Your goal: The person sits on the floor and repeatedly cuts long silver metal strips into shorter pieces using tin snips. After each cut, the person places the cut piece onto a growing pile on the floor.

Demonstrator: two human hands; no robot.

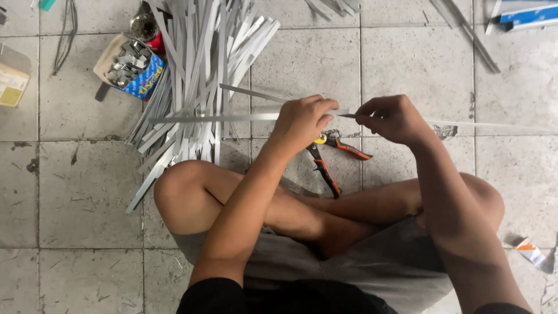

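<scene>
I sit cross-legged on a tiled floor. My left hand [302, 121] grips a long thin grey metal strip [215, 118] that runs out horizontally to the left. My right hand [392, 118] pinches the same strip just to the right, where it continues as a pale thin length [494, 125] toward the right edge. A second strip [250, 92] angles up-left from behind my left hand. Tin snips with orange-and-black handles [325, 160] lie on the floor just below both hands, in front of my legs.
A big heap of grey metal strips [197, 70] lies at the upper left. A small open box of metal clips [129, 65] sits beside it, next to a round tin [143, 26]. Black cable [65, 32] and more strips [465, 29] lie farther off.
</scene>
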